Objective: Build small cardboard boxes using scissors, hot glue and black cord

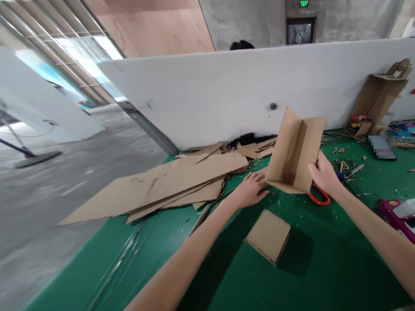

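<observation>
Raised above the green table, an open-fronted cardboard box (293, 151) has two tall walls and a base. My right hand (324, 175) grips its right wall, thumb on the inside. Beside the box's lower left corner, my left hand (251, 190) is low over the table with fingers stretched and apart; a strip of cardboard shows just behind its fingertips. A small square cardboard piece (269, 235), several layers thick, lies between my forearms. Red-handled scissors (319, 196) are partly hidden behind the box and my right hand.
Cardboard sheets (175, 183) are piled at left, overhanging the green table (97, 259). A white partition (201, 95) runs along the back. At right are a screwdriver-like tool (352, 172), a tall cardboard structure (372, 101), a blurred phone-like object (382, 147), a purple device (397, 216) and scraps.
</observation>
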A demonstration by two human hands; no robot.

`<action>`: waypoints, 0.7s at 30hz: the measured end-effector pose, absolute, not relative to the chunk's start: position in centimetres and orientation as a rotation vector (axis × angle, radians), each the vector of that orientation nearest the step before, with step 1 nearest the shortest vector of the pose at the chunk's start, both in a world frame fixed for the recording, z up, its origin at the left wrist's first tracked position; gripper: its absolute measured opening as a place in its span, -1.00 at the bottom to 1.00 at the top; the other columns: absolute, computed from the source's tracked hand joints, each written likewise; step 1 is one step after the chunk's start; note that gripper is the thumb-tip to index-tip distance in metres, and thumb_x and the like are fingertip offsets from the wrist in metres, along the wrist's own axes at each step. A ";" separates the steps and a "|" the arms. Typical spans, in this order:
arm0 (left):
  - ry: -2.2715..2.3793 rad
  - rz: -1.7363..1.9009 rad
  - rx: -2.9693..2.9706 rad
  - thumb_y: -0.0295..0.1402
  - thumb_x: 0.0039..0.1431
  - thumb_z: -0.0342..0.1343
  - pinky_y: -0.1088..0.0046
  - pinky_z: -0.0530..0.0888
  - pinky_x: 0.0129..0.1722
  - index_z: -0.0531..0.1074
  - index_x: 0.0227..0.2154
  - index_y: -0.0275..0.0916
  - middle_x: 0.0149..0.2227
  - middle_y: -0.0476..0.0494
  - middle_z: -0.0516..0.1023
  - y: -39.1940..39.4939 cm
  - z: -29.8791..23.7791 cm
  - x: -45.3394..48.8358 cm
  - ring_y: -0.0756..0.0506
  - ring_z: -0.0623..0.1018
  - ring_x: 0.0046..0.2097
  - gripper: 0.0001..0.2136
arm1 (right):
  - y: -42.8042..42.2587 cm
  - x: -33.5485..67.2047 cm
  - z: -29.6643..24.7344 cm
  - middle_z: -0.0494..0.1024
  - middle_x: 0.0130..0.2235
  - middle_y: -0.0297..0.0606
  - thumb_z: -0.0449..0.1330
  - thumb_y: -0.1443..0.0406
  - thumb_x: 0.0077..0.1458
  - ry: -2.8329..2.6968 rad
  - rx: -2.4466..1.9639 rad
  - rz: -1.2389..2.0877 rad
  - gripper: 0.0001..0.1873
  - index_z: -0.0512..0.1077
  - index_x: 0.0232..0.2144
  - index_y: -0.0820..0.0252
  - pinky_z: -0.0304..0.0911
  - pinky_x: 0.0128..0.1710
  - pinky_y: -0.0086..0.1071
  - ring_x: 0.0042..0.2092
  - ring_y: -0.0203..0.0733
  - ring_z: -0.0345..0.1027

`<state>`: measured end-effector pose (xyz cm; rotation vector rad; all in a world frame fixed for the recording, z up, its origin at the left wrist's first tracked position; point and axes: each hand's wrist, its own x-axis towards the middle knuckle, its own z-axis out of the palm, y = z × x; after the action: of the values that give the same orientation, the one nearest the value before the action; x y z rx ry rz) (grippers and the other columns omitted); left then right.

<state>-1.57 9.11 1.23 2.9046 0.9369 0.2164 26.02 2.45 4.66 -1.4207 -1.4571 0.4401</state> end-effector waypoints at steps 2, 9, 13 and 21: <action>1.001 0.203 2.929 -0.31 0.30 -0.01 0.02 0.25 0.25 0.50 -0.11 -0.19 0.11 -0.27 0.45 9.7 1.0 -1.4 -0.31 0.36 0.23 -0.77 | 2.0 25.4 3.8 0.57 -0.24 -0.22 0.01 0.29 0.06 -1.430 -1.407 0.514 -0.71 0.27 -0.12 0.08 0.37 -0.15 -0.18 -0.18 -0.01 0.47; 0.988 0.210 2.899 -0.32 0.30 -0.02 0.21 0.45 0.02 0.47 -0.14 -0.22 -0.05 -0.25 0.51 9.5 2.1 -1.5 -0.22 0.49 0.03 -0.79 | 4.2 25.9 3.6 0.56 -0.24 -0.12 -0.01 0.21 0.18 -1.356 -1.495 0.398 -0.70 0.19 -0.04 0.11 0.38 -0.15 -0.11 -0.23 0.03 0.48; 1.004 0.199 2.884 -0.28 0.29 0.02 0.20 0.44 0.04 0.46 -0.11 -0.23 -0.04 -0.26 0.51 8.6 2.2 -2.3 -0.24 0.48 0.05 -0.78 | 4.0 26.6 3.7 0.56 -0.15 -0.04 -0.01 0.20 0.21 -1.442 -1.453 0.331 -0.65 0.18 0.03 0.15 0.34 -0.09 -0.08 -0.16 0.06 0.48; 1.195 0.236 2.683 0.05 0.18 0.11 -0.12 0.08 0.32 0.09 0.33 -0.20 0.39 -0.38 0.11 10.5 0.6 -4.5 -0.39 0.13 0.39 -0.26 | 0.0 25.6 1.3 0.56 -0.13 -0.11 0.01 0.26 0.17 -1.283 -1.286 0.378 -0.74 0.26 -0.07 0.09 0.37 -0.06 -0.10 -0.08 0.03 0.48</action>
<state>-4.49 10.55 0.64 2.6835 1.1949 0.2357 25.63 0.02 1.30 -1.2859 -1.2830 0.3778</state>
